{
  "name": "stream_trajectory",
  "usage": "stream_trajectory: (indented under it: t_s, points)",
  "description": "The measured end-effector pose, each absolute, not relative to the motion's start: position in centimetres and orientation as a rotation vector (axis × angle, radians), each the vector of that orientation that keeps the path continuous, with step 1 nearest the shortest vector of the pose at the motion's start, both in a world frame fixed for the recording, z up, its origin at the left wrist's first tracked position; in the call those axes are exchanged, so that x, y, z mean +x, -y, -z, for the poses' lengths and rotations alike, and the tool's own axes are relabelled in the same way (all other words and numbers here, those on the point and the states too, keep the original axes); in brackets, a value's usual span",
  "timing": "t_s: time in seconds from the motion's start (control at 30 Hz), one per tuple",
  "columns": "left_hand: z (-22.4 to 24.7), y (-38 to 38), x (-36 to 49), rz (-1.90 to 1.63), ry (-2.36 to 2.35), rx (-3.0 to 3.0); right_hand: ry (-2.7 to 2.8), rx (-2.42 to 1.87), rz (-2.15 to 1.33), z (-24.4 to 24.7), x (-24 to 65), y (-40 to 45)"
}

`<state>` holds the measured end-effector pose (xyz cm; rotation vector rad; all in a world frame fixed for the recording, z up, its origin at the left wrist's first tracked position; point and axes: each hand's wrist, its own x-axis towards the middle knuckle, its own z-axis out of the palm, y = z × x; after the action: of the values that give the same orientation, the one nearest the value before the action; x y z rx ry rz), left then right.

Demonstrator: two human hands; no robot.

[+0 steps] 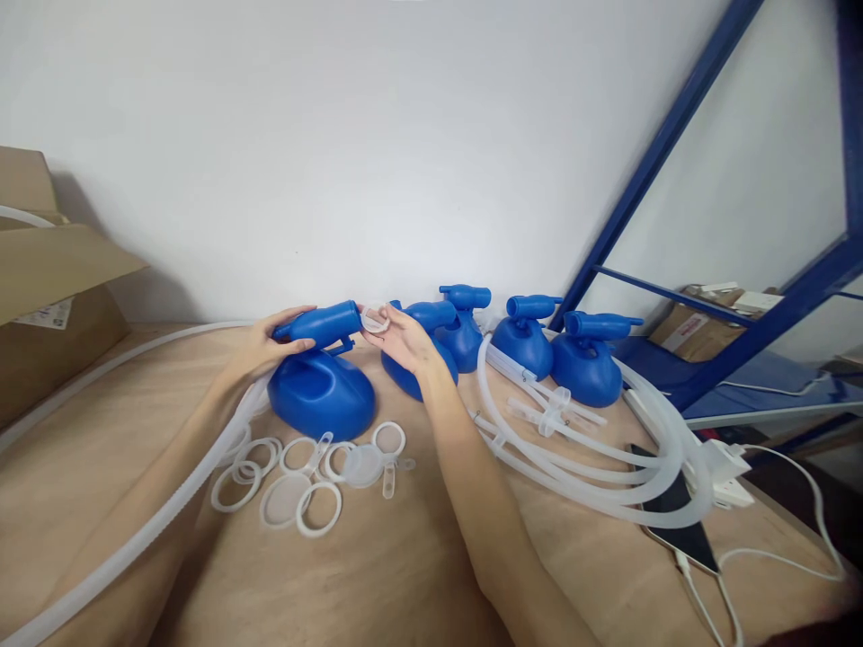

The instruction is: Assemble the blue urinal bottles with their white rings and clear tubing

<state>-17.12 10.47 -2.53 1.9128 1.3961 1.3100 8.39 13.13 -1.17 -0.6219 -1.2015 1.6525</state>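
A blue plastic bottle with a wide tubular neck stands on the wooden table. My left hand is wrapped round the back of its neck, thumb along the side. At the open mouth of that neck, my right hand pinches a translucent plastic cap. Whether the cap touches the rim, I cannot tell. Below the bottle lie several white rings and clear lids with strap tabs. Behind my right hand is another blue bottle, partly hidden by the wrist.
More blue bottles stand along the wall. Coiled translucent hoses lie at the right, over a phone and near a white charger. One long hose crosses my left forearm. A cardboard box sits left; a blue metal frame rises right.
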Motion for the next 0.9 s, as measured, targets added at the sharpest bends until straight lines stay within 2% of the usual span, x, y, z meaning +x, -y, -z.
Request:
stream_trajectory:
  t_s: [0.1, 0.2, 0.3, 0.43, 0.57, 0.73, 0.9]
  points:
    - [2.3, -10.4, -16.8, -1.294, -1.419, 1.928, 1.356, -0.721, -1.506, 1.0, 8.7, -13.1]
    - [2.3, -10.2, -16.1, -1.329, -1.392, 1.909, 1.635, -0.901, -1.12, -0.1, 9.1, -12.1]
    - [2.7, -10.4, -15.3, -1.377, -1.383, 1.917, 1.902, -0.906, -0.803, -2.2, 10.0, -9.9]
    - [3.3, -11.3, -14.1, -1.394, -1.411, 1.977, 2.441, -0.727, -0.876, -3.9, 9.9, -6.8]
    - [3.5, -12.5, -12.8, -1.414, -1.429, 1.995, 2.881, -0.631, -1.054, -2.0, 6.9, -6.2]
    - [3.1, -13.2, -12.6, -1.385, -1.333, 1.962, 3.021, -0.834, -0.86, 1.2, 3.7, -7.5]
    - [2.1, -12.9, -14.5, -1.311, -1.188, 1.867, 2.891, -0.806, -0.868, -0.3, 6.0, -8.1]
